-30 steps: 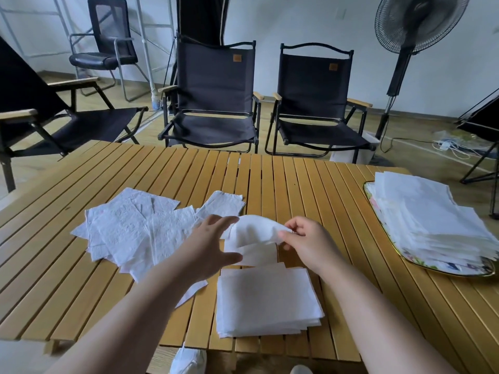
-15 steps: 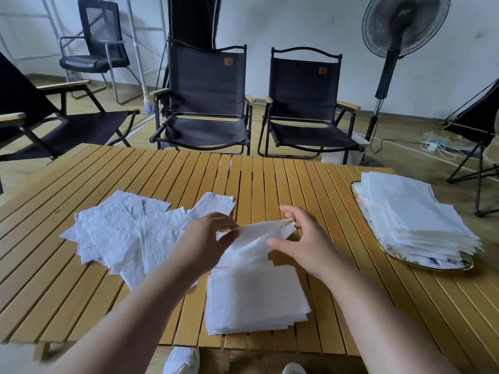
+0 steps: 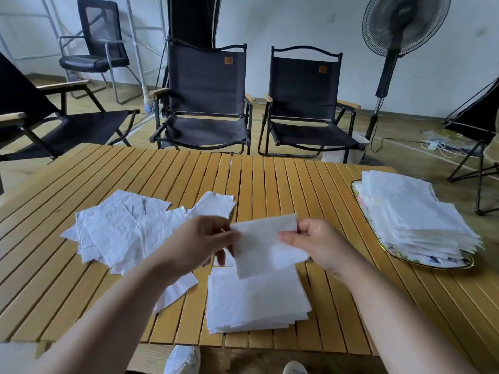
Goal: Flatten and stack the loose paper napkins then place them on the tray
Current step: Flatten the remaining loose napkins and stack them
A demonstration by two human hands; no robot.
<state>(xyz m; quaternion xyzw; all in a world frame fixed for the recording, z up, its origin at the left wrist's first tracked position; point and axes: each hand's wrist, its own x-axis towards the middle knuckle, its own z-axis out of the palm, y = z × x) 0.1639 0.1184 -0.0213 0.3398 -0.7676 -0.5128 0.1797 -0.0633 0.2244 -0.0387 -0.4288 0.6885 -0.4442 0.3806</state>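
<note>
Both hands hold one white napkin (image 3: 263, 244) spread flat in the air over the table's middle. My left hand (image 3: 201, 242) pinches its left edge and my right hand (image 3: 314, 242) pinches its right edge. Directly below it lies a neat stack of flattened napkins (image 3: 256, 303) near the table's front edge. A loose, crumpled pile of napkins (image 3: 127, 230) is spread out to the left. At the right edge of the table a patterned tray (image 3: 432, 261) with a gold rim carries a tall stack of napkins (image 3: 415, 214).
The slatted wooden table (image 3: 283, 184) fills the foreground. Black folding chairs (image 3: 208, 103) stand behind it and another at the far left. A standing fan (image 3: 399, 33) is at the back right, with cables on the floor. Shoes show under the front edge.
The napkin was bunched and folded between my hands; now it is pulled open and flat, hanging just above the neat stack. Both hands stayed over the table's middle.
</note>
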